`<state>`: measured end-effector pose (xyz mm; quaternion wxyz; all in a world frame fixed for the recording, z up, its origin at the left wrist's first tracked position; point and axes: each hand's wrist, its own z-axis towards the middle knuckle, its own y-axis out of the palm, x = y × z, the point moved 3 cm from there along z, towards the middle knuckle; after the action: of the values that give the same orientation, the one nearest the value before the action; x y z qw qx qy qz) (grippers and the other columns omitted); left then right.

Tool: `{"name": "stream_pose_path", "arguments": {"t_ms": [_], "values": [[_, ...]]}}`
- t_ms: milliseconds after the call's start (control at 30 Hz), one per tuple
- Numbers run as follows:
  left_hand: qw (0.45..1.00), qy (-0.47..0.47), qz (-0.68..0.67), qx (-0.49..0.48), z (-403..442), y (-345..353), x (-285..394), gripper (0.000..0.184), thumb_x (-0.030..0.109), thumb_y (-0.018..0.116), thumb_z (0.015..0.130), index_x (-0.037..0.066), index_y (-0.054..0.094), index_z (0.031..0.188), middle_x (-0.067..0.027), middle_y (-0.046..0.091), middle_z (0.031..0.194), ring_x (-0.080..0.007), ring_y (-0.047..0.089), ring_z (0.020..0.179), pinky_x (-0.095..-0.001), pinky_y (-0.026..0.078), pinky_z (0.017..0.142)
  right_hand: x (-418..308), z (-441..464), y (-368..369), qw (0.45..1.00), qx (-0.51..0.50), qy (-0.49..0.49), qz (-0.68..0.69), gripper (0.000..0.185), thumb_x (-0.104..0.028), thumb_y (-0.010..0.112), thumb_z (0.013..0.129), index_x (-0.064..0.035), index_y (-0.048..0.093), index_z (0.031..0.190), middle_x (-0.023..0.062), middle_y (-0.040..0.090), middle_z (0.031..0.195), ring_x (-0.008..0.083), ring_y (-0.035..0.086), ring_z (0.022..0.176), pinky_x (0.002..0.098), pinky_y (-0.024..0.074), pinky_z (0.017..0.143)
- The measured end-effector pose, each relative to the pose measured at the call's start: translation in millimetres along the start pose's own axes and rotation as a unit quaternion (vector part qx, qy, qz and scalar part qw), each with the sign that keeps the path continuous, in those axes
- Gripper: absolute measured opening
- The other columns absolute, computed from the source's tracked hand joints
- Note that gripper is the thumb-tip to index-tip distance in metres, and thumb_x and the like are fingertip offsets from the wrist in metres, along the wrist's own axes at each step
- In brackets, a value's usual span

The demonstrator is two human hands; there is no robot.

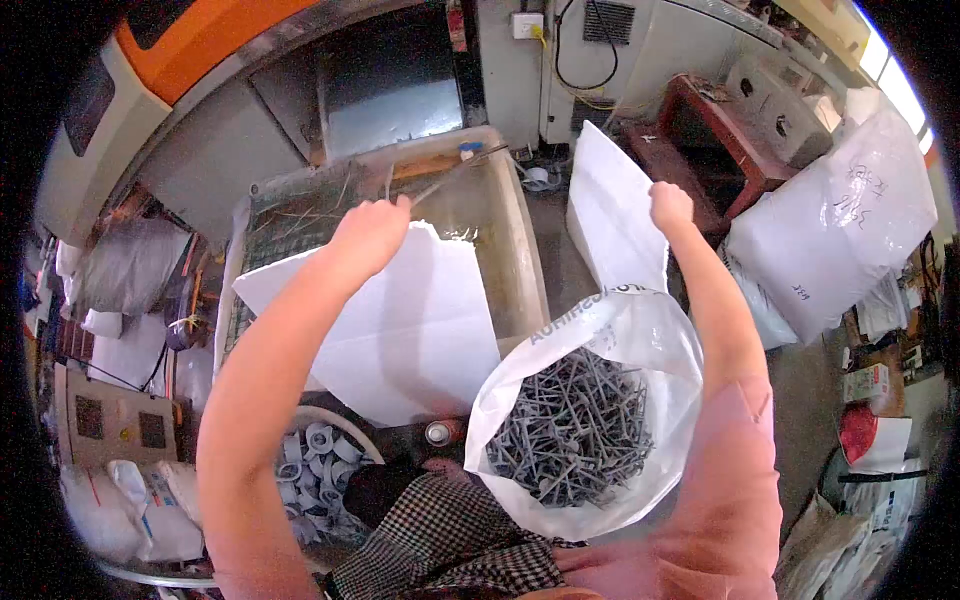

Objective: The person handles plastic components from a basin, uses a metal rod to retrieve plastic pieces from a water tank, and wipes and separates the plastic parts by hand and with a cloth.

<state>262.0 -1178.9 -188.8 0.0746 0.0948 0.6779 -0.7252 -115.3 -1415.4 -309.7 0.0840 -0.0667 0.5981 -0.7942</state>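
Note:
My left hand [372, 235] is closed on the top edge of a large white sheet [415, 320], which hangs over the near side of a tub [520, 250] of murky water. Farther right, my right hand [671, 206] is closed on the edge of a second white sheet [612, 210], standing upright behind the sack. Between my arms an open white sack [690, 370] holds many thin grey plastic pieces [570, 425]. The fingertips of both hands are partly hidden behind the sheets' edges.
A round container [365, 440] of grey ring-shaped parts sits at the lower left, and a small can [438, 433] stands near my lap. Full white sacks [840, 220] lean at the right beside a dark red stand [735, 140]. An orange and white machine [190, 45] rises at the upper left.

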Motion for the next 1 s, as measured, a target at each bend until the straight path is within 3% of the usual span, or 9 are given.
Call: {"name": "stream_pose_path", "arguments": {"t_ms": [100, 133, 233, 333, 433, 567, 767, 833, 1000], "values": [[0.998, 0.043, 0.034, 0.018, 28, -6, 21, 0.012, 0.006, 0.055, 0.073, -0.002, 0.063, 0.078, -0.0169, 0.064, 0.085, -0.0336, 0.063, 0.082, -0.0400, 0.052, 0.069, 31, -35, -36, 1.000, -0.017, 0.004, -0.004, 0.022, -0.004, 0.048, 0.074, -0.0082, 0.066, 0.086, 0.0171, 0.064, 0.089, 0.0327, 0.062, 0.082, 0.0402, 0.0509, 0.071], [0.998, 0.046, 0.033, 0.020, 34, -9, 29, 0.012, 0.006, 0.055, 0.073, -0.002, 0.063, 0.078, -0.0169, 0.064, 0.085, -0.0336, 0.063, 0.082, -0.0400, 0.052, 0.069, 40, -48, -43, 1.000, 0.019, -0.009, 0.016, 0.023, -0.004, 0.049, 0.074, -0.0090, 0.066, 0.089, 0.0160, 0.063, 0.091, 0.0316, 0.062, 0.084, 0.0390, 0.0504, 0.073], [0.995, 0.070, 0.071, -0.017, 40, -26, 50, 0.018, 0.008, 0.048, 0.079, 0.001, 0.061, 0.088, -0.0194, 0.062, 0.087, -0.0365, 0.061, 0.081, -0.0428, 0.051, 0.071, 60, -89, -60, 0.997, 0.064, -0.019, 0.049, 0.025, -0.004, 0.051, 0.074, -0.0097, 0.066, 0.092, 0.0134, 0.062, 0.094, 0.0308, 0.060, 0.085, 0.0392, 0.0486, 0.075], [0.999, 0.045, 0.011, -0.012, 24, -68, 53, 0.025, 0.013, 0.044, 0.082, 0.009, 0.064, 0.097, -0.0200, 0.062, 0.091, -0.0345, 0.061, 0.086, -0.0451, 0.049, 0.074, 73, -129, -56, 0.995, 0.061, -0.008, 0.074, 0.025, -0.004, 0.052, 0.074, -0.0092, 0.065, 0.094, 0.0113, 0.061, 0.093, 0.0311, 0.059, 0.083, 0.0410, 0.0474, 0.075], [0.997, 0.037, 0.031, -0.057, 9, -92, 71, 0.023, 0.012, 0.045, 0.081, 0.005, 0.064, 0.091, -0.0206, 0.062, 0.089, -0.0356, 0.061, 0.085, -0.0447, 0.049, 0.075, 85, -158, -37, 0.995, 0.062, -0.006, 0.078, 0.026, -0.002, 0.053, 0.073, -0.0086, 0.065, 0.095, 0.0103, 0.059, 0.089, 0.0305, 0.059, 0.081, 0.0410, 0.0475, 0.070], [0.991, 0.116, 0.069, -0.020, 14, -31, 97, 0.018, 0.009, 0.049, 0.078, -0.001, 0.063, 0.080, -0.0207, 0.063, 0.083, -0.0320, 0.064, 0.076, -0.0397, 0.053, 0.067, 90, -186, -18, 0.995, 0.062, -0.010, 0.083, 0.026, -0.002, 0.055, 0.071, -0.0090, 0.065, 0.095, 0.0090, 0.056, 0.084, 0.0272, 0.058, 0.082, 0.0391, 0.0486, 0.070], [0.997, 0.017, -0.011, 0.076, 44, 57, 140, 0.018, 0.008, 0.047, 0.078, -0.003, 0.062, 0.077, -0.0195, 0.062, 0.081, -0.0303, 0.064, 0.074, -0.0380, 0.053, 0.065, 99, -215, -8, 0.989, 0.052, 0.013, 0.134, 0.029, -0.001, 0.055, 0.070, -0.0077, 0.064, 0.096, 0.0101, 0.055, 0.086, 0.0282, 0.057, 0.084, 0.0393, 0.0478, 0.072], [0.993, -0.024, -0.053, 0.100, 63, 76, 146, 0.020, 0.008, 0.046, 0.080, -0.002, 0.062, 0.079, -0.0170, 0.061, 0.079, -0.0298, 0.064, 0.075, -0.0381, 0.054, 0.065, 99, -221, -7, 0.986, 0.086, 0.007, 0.146, 0.027, 0.002, 0.054, 0.069, -0.0058, 0.065, 0.092, 0.0116, 0.057, 0.082, 0.0295, 0.058, 0.077, 0.0391, 0.0470, 0.068], [0.998, -0.006, -0.061, 0.003, 84, 70, 161, 0.018, 0.007, 0.048, 0.079, 0.000, 0.064, 0.083, -0.0212, 0.062, 0.090, -0.0312, 0.064, 0.081, -0.0395, 0.053, 0.067, 109, -232, 12, 0.982, 0.076, 0.031, 0.169, 0.029, 0.001, 0.054, 0.069, -0.0065, 0.065, 0.095, 0.0125, 0.058, 0.083, 0.0306, 0.059, 0.074, 0.0394, 0.0475, 0.069]]}}
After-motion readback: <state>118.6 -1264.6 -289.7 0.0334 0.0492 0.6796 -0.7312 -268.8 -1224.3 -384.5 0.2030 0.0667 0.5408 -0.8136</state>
